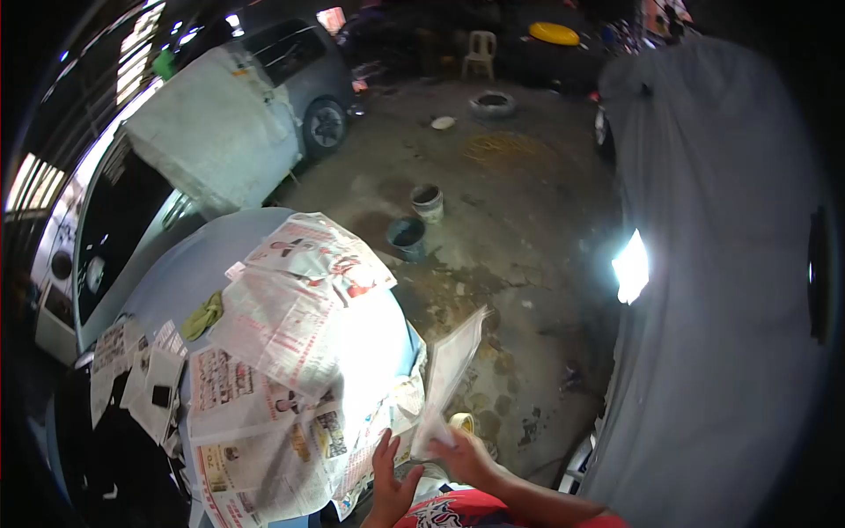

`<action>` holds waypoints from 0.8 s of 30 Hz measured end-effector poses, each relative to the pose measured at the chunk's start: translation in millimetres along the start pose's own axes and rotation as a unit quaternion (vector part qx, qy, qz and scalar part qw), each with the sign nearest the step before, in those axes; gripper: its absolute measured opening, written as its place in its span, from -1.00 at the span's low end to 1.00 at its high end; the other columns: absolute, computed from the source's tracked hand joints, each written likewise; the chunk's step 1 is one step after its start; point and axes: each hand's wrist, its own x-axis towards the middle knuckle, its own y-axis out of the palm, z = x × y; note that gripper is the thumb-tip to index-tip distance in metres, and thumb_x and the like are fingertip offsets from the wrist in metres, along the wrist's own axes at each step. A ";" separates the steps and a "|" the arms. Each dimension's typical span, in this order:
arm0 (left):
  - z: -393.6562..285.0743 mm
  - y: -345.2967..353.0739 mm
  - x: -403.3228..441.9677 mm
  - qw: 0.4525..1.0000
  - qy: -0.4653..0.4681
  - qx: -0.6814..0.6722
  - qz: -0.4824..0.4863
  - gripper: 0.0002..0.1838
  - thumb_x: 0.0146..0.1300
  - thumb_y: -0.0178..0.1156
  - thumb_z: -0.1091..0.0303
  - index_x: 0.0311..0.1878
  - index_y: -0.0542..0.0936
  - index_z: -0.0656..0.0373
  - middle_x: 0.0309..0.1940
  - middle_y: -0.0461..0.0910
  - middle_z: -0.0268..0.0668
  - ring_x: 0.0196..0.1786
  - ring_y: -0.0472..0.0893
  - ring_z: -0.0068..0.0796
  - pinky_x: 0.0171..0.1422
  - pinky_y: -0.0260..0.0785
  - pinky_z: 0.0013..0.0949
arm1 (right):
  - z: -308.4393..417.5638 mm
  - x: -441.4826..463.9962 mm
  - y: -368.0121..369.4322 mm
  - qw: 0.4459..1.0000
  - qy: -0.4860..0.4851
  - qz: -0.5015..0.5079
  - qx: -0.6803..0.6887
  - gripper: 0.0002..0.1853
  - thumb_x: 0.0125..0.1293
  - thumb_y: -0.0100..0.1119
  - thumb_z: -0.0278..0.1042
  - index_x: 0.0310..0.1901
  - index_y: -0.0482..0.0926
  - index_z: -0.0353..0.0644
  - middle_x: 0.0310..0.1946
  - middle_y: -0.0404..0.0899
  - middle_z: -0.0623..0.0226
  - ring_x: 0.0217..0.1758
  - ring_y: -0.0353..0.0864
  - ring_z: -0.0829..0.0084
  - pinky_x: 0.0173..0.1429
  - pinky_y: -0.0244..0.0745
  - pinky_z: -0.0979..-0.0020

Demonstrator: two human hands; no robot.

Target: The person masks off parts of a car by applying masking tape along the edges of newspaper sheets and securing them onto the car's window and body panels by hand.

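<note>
My right hand [465, 459] grips the lower end of a long folded newspaper sheet [453, 361], which stands up at a slant beside the car. A yellowish roll of tape [462, 424] shows right by that hand; whether the fingers hold it too, I cannot tell. My left hand [392, 484] is raised close by with its fingers apart and nothing in it. Several newspaper sheets [242, 422] cover the light blue car body [189, 264] in front of me. A crumpled green cloth [204, 315] lies on the bodywork at their left edge.
Two buckets [407, 238] stand on the wet-stained floor [528, 290] past the car. Further off are a tire [492, 104], a plastic chair [480, 53] and a parked vehicle [326, 123]. A grey-covered vehicle [704, 264] lines the right side, with a bright lamp [631, 267] before it.
</note>
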 end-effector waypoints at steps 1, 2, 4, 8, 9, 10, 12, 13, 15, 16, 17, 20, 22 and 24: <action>0.6 10.5 0.0 1.000 -0.006 -0.010 0.023 -0.26 0.30 0.39 0.43 0.52 0.34 0.32 0.57 0.26 0.07 0.61 0.27 0.01 0.63 0.17 -0.08 | -20.3 -0.3 4.8 0.998 -0.019 0.044 0.032 -0.67 0.44 0.28 -0.21 0.07 0.65 -0.28 -0.12 0.74 0.02 -0.05 0.74 0.14 0.05 0.59 0.16; 6.3 21.1 -0.9 0.999 -0.012 -0.018 0.046 -0.26 0.30 0.41 0.42 0.51 0.36 0.31 0.55 0.30 0.07 0.58 0.33 0.01 0.60 0.22 -0.10 | -24.7 -3.3 5.2 0.998 0.001 0.044 0.043 -0.68 0.46 0.29 -0.22 0.06 0.65 -0.31 -0.16 0.74 0.07 -0.10 0.72 0.25 0.00 0.59 0.21; -9.6 32.5 7.6 0.988 -0.113 -0.088 0.061 -0.35 0.31 0.44 0.34 0.42 0.48 0.30 0.40 0.51 0.03 0.40 0.56 -0.06 0.47 0.40 -0.15 | -30.6 -3.2 2.3 0.996 0.037 0.041 0.069 -0.68 0.51 0.30 -0.23 0.04 0.64 -0.37 -0.24 0.74 0.19 -0.19 0.66 0.49 -0.10 0.58 0.31; -30.8 45.6 17.9 0.983 -0.133 0.014 0.126 -0.48 0.35 0.43 0.22 0.28 0.62 0.31 0.21 0.68 -0.05 0.24 0.68 -0.19 0.36 0.48 -0.23 | -51.3 -6.3 -15.6 0.998 0.019 0.020 0.054 -0.66 0.54 0.28 -0.19 -0.01 0.60 -0.38 -0.26 0.72 0.21 -0.23 0.64 0.52 -0.14 0.56 0.32; -30.0 50.1 19.1 0.981 -0.140 0.005 0.137 -0.48 0.36 0.42 0.24 0.28 0.61 0.33 0.20 0.68 -0.05 0.21 0.69 -0.22 0.34 0.50 -0.23 | -68.5 -6.2 -9.9 0.992 0.020 0.029 0.122 -0.67 0.54 0.27 -0.19 -0.01 0.60 -0.37 -0.27 0.72 0.23 -0.23 0.64 0.53 -0.14 0.56 0.33; -27.6 54.1 19.0 0.978 -0.147 -0.004 0.148 -0.49 0.38 0.41 0.25 0.29 0.60 0.35 0.19 0.68 -0.06 0.19 0.70 -0.24 0.32 0.51 -0.24 | -92.6 -4.9 2.5 0.981 0.020 0.037 0.189 -0.67 0.55 0.26 -0.19 0.00 0.60 -0.37 -0.27 0.71 0.24 -0.23 0.63 0.54 -0.13 0.55 0.34; -22.9 64.2 19.8 0.968 -0.179 -0.060 0.163 -0.51 0.42 0.38 0.30 0.30 0.58 0.38 0.17 0.69 -0.07 0.16 0.70 -0.30 0.29 0.53 -0.27 | -73.4 -13.2 -23.2 0.974 0.089 0.081 0.191 -0.69 0.57 0.23 -0.20 0.01 0.60 -0.34 -0.27 0.70 0.30 -0.19 0.62 0.56 -0.08 0.53 0.38; -20.0 70.8 21.2 0.959 -0.201 -0.107 0.167 -0.52 0.44 0.36 0.32 0.30 0.57 0.41 0.16 0.70 -0.07 0.14 0.70 -0.33 0.28 0.54 -0.28 | -84.2 -15.2 -20.2 0.970 0.084 0.061 0.222 -0.70 0.57 0.22 -0.20 0.00 0.60 -0.34 -0.27 0.69 0.31 -0.19 0.61 0.57 -0.08 0.52 0.39; -11.6 81.9 23.2 0.947 -0.227 -0.144 0.178 -0.54 0.47 0.33 0.36 0.31 0.55 0.45 0.14 0.69 -0.08 0.13 0.69 -0.38 0.26 0.55 -0.32 | -102.0 -17.8 -12.9 0.958 0.072 0.022 0.278 -0.71 0.58 0.21 -0.20 -0.02 0.61 -0.33 -0.29 0.68 0.33 -0.19 0.59 0.59 -0.08 0.50 0.42; -6.0 84.9 22.0 0.946 -0.231 -0.135 0.185 -0.54 0.48 0.32 0.37 0.31 0.54 0.46 0.14 0.69 -0.08 0.13 0.68 -0.40 0.26 0.55 -0.33 | -106.9 -19.7 -15.1 0.960 0.079 0.021 0.268 -0.71 0.58 0.20 -0.20 -0.03 0.61 -0.33 -0.29 0.68 0.34 -0.19 0.59 0.59 -0.08 0.50 0.42; 2.1 87.8 19.6 0.945 -0.234 -0.127 0.191 -0.54 0.49 0.31 0.39 0.32 0.54 0.48 0.14 0.69 -0.08 0.14 0.67 -0.42 0.25 0.56 -0.35 | -113.0 -21.2 -19.0 0.962 0.087 0.022 0.257 -0.71 0.58 0.20 -0.20 -0.04 0.62 -0.33 -0.29 0.68 0.35 -0.19 0.59 0.60 -0.08 0.50 0.42; 15.2 99.4 16.4 0.953 -0.208 -0.068 0.210 -0.51 0.46 0.36 0.38 0.33 0.54 0.45 0.16 0.69 -0.08 0.15 0.68 -0.40 0.25 0.57 -0.34 | -121.9 -24.4 -27.2 0.965 0.079 0.003 0.252 -0.71 0.58 0.20 -0.20 -0.06 0.63 -0.32 -0.30 0.68 0.36 -0.20 0.59 0.60 -0.09 0.50 0.42; 14.9 105.1 17.7 0.953 -0.204 -0.049 0.217 -0.50 0.45 0.37 0.37 0.34 0.54 0.45 0.16 0.69 -0.08 0.16 0.68 -0.40 0.25 0.57 -0.34 | -122.6 -24.3 -33.8 0.963 0.083 -0.005 0.258 -0.72 0.56 0.20 -0.22 -0.04 0.63 -0.33 -0.28 0.69 0.28 -0.19 0.61 0.52 -0.06 0.51 0.37; 14.4 110.0 19.9 0.951 -0.213 -0.036 0.222 -0.50 0.45 0.37 0.36 0.34 0.54 0.43 0.17 0.69 -0.09 0.16 0.68 -0.39 0.25 0.57 -0.33 | -123.1 -24.6 -40.4 0.958 0.107 0.000 0.265 -0.71 0.52 0.21 -0.25 0.03 0.63 -0.35 -0.25 0.72 0.11 -0.16 0.67 0.37 -0.01 0.53 0.27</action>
